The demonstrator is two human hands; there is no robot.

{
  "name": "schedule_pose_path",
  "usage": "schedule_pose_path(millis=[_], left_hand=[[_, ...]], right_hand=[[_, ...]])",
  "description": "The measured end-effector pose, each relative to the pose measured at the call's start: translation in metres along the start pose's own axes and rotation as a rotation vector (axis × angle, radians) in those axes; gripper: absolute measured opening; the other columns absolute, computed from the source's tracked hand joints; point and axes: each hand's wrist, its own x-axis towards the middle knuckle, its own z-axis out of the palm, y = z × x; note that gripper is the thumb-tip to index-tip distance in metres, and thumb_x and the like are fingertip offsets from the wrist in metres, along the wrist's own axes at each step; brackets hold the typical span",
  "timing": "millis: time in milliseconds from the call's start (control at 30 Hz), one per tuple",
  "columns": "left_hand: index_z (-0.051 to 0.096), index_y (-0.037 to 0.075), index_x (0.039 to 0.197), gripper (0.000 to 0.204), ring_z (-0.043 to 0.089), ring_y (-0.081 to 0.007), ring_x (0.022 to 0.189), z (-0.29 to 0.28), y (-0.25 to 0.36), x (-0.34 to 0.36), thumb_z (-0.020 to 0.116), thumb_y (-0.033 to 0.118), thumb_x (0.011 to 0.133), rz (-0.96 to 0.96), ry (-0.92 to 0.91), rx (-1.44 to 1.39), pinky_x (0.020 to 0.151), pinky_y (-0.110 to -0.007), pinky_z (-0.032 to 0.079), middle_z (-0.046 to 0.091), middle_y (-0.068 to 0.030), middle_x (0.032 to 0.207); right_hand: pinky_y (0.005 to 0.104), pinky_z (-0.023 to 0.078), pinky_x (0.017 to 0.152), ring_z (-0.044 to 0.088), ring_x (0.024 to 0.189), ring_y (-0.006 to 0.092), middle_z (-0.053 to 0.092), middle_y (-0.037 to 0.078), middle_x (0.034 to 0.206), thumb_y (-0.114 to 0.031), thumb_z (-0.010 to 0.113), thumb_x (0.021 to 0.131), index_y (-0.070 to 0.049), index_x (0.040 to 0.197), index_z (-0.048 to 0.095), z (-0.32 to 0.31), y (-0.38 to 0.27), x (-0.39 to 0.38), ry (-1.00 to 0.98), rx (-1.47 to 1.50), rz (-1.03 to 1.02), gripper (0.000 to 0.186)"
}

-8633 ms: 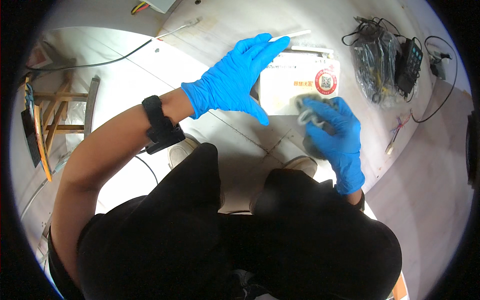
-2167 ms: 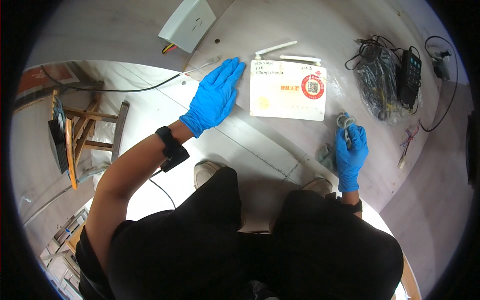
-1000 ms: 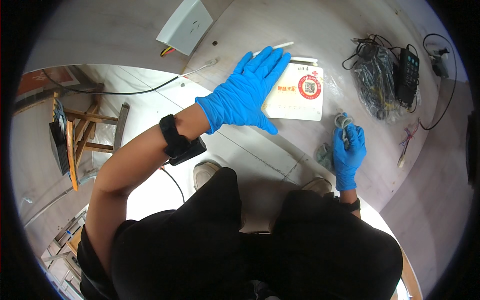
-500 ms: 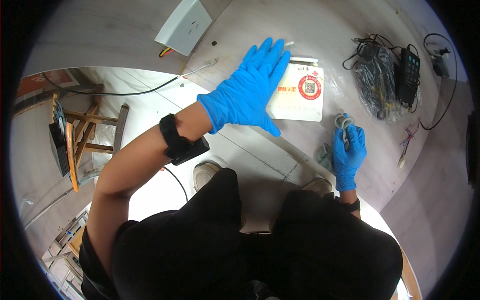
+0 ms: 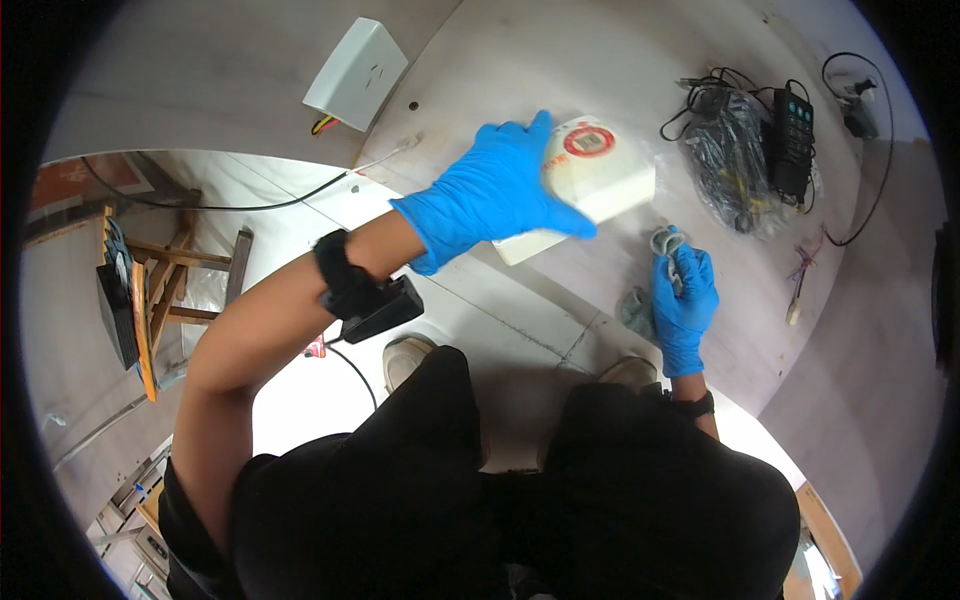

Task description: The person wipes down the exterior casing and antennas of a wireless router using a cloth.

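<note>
1. While the left hand in a blue rubber glove (image 5: 497, 190) tilts the flat white plastic box with a round red label (image 5: 605, 185) at the centre of the frame, its fingers and thumb are spread wide across the box and have hold of it. Whether the box touches the bench cannot be told.

2. The right hand, likewise blue-gloved (image 5: 685, 297), sits right of centre, fingers curled closed on a crumpled grey-green cloth (image 5: 664, 241).

3. For a steady tilt, the thumb probably does best well across the near side, fingers opposite; the smooth shell could slip, so a slow turn seems wise.

4. The front edge of the pale marbled bench (image 5: 580, 60) runs close below the box's lower corner, with white floor (image 5: 455, 300) beyond; keeping inward looks safer.

5. Bare benchtop separates the box from the clear plastic bag of dark cables (image 5: 735, 165) at upper right, giving sideways room.
</note>
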Motion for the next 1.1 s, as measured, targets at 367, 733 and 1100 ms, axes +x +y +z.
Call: schedule_pose_path(millis=[367,733,1100], left_hand=[[0.033,0.012,0.141,0.072,0.045,-0.0283,0.124,-0.022,-0.019,-0.068,0.042,0.060,0.088,-0.065,-0.279,-2.182,0.102,-0.046,0.038,0.040,-0.0125,0.140],[0.042,0.012,0.134,0.059,0.055,-0.0222,0.110,-0.015,0.011,-0.069,0.046,0.051,0.090,0.096,-0.502,-2.184,0.093,-0.035,0.048,0.055,-0.0110,0.120],[0.044,0.008,0.131,0.067,0.055,-0.0162,0.105,-0.029,0.016,-0.072,0.062,0.049,0.081,-0.249,-0.087,-1.584,0.085,-0.030,0.048,0.055,-0.0093,0.115]], right_hand=[[0.0297,0.051,0.074,0.061,0.086,0.0141,0.065,0.007,0.099,-0.014,0.064,0.084,-0.002,0.106,0.065,-0.018,-0.001,0.020,-0.012,0.543,0.280,0.025],[0.0270,0.053,0.056,0.062,0.067,0.0152,0.055,0.005,0.085,-0.020,0.070,0.076,-0.014,0.117,0.060,-0.036,-0.157,0.073,-0.146,0.228,-0.467,0.043],[0.0265,0.051,0.060,0.062,0.067,0.0195,0.061,0.009,0.089,-0.014,0.071,0.075,-0.007,0.100,0.067,-0.032,-0.104,0.018,-0.365,0.723,-0.579,0.026]])
